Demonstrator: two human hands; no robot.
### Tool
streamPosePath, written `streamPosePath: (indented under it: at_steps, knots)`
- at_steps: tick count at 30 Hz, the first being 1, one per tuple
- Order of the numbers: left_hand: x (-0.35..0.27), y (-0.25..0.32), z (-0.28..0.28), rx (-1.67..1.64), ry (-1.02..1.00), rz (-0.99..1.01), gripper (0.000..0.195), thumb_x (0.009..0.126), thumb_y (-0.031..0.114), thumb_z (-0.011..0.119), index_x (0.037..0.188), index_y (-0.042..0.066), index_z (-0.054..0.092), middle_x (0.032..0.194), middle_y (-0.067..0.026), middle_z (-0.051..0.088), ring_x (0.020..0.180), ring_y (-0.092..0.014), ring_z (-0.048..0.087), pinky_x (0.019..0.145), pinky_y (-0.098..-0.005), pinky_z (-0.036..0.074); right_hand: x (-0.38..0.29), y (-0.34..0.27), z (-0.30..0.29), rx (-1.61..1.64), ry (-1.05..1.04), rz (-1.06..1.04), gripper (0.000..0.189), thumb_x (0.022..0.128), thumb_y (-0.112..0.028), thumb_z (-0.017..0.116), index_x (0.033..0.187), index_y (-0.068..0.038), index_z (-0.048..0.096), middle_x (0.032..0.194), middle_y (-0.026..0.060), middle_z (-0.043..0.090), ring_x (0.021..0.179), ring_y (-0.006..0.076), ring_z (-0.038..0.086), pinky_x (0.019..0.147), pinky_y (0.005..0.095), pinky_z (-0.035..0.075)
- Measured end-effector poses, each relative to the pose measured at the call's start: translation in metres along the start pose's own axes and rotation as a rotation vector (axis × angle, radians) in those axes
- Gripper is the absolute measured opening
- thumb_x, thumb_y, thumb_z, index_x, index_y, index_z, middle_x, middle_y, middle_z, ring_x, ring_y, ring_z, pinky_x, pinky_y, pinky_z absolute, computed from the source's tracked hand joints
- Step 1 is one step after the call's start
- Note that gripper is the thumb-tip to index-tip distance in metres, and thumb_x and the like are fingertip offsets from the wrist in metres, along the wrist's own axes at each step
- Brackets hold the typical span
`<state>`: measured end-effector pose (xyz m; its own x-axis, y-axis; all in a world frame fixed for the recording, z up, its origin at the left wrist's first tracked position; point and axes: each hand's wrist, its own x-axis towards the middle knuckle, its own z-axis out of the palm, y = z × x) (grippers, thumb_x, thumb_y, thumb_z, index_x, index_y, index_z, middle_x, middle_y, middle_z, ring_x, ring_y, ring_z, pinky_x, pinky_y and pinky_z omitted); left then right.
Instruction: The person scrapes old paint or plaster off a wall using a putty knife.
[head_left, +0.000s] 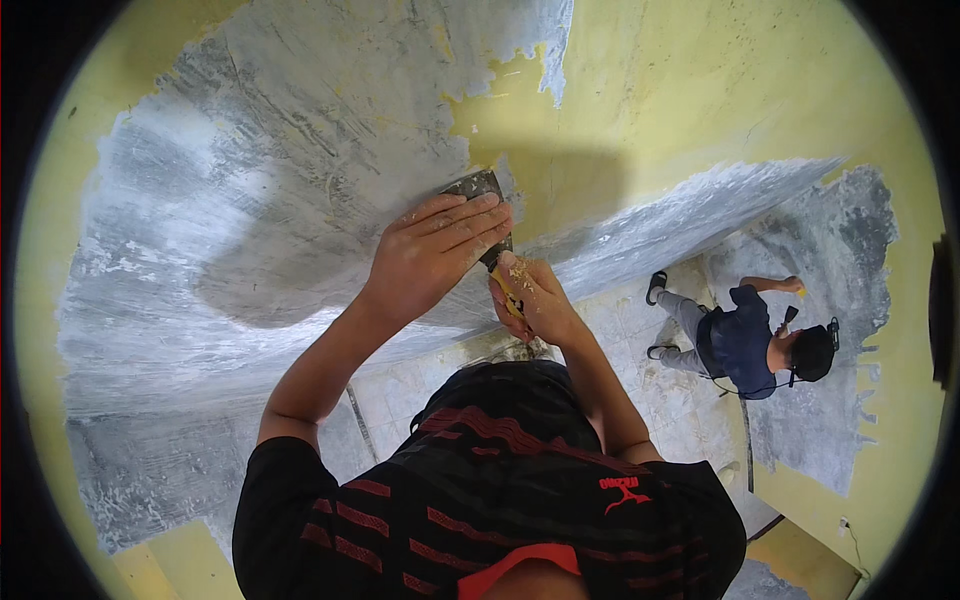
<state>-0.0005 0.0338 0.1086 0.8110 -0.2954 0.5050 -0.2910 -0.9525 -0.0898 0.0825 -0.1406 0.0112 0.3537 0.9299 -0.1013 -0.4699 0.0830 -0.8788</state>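
My right hand (536, 296) grips the yellow and black handle of a wide scraper (474, 184), with paint flakes stuck to its thumb and fingers. Flat across the scraper's blade lies my left hand (442, 232), fingers together and dusty. The blade's far edge meets the wall where bare grey plaster (337, 142) borders yellow paint (570, 172) with a ragged edge. A small strip of grey shows just right of the blade. Most of the blade is hidden under my left fingers.
On the right, another person (739, 341) in a dark cap and blue shirt works at a partly stripped wall (817, 247), holding a tool. Pale floor tiles (622, 322) lie below, dusty and marked. A cable hangs from a wall socket (845, 523) at the lower right.
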Motion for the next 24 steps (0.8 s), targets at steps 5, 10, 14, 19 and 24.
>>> streamPosePath:
  at_steps: [5,10,14,19,24]
  knots:
    - [0.004,-0.004,-0.005,-0.016,-0.007,-0.008,0.029,0.087,0.01,0.073,0.115,0.014,0.081,0.127,0.0003,0.077,0.126,-0.016,0.069,0.108,-0.036,0.052,-0.001,-0.007,0.007,-0.007,0.025,0.003,0.057,0.112,-0.055,0.044,0.078,-0.01,0.049,0.051,-0.0005,0.046,0.038,0.0083,0.042,0.035,0.0262,0.032]
    - [0.026,-0.019,-0.024,0.09,0.124,0.06,0.03,0.09,0.013,0.068,0.117,0.012,0.08,0.129,-0.0015,0.076,0.126,-0.017,0.069,0.108,-0.0366,0.052,0.022,-0.045,0.014,-0.12,0.012,-0.183,0.06,0.112,-0.056,0.043,0.079,-0.007,0.052,0.051,0.0007,0.046,0.038,0.0093,0.042,0.036,0.027,0.032]
    - [0.014,-0.008,-0.018,0.048,0.092,0.019,0.029,0.088,0.01,0.073,0.116,0.013,0.081,0.126,-0.0012,0.077,0.126,-0.017,0.07,0.108,-0.0378,0.051,0.012,-0.017,0.009,-0.091,0.018,-0.138,0.056,0.112,-0.056,0.045,0.079,-0.011,0.05,0.051,-0.0009,0.046,0.039,0.0076,0.042,0.036,0.0258,0.032]
    - [-0.013,-0.004,0.017,-0.031,0.031,-0.012,0.03,0.088,0.011,0.073,0.116,0.016,0.081,0.127,0.0011,0.077,0.126,-0.016,0.069,0.109,-0.0363,0.052,0.007,0.019,0.0,-0.045,0.07,-0.045,0.056,0.112,-0.055,0.044,0.079,-0.01,0.05,0.052,-0.0011,0.046,0.039,0.0076,0.043,0.036,0.0259,0.032]
    - [-0.016,-0.012,0.021,-0.024,0.048,0.026,0.033,0.089,0.013,0.067,0.119,0.013,0.079,0.131,0.0011,0.075,0.127,-0.015,0.068,0.108,-0.034,0.052,0.01,0.018,-0.001,-0.054,0.062,-0.074,0.055,0.113,-0.051,0.043,0.079,-0.009,0.049,0.053,-0.0011,0.046,0.039,0.0079,0.043,0.036,0.0262,0.033]
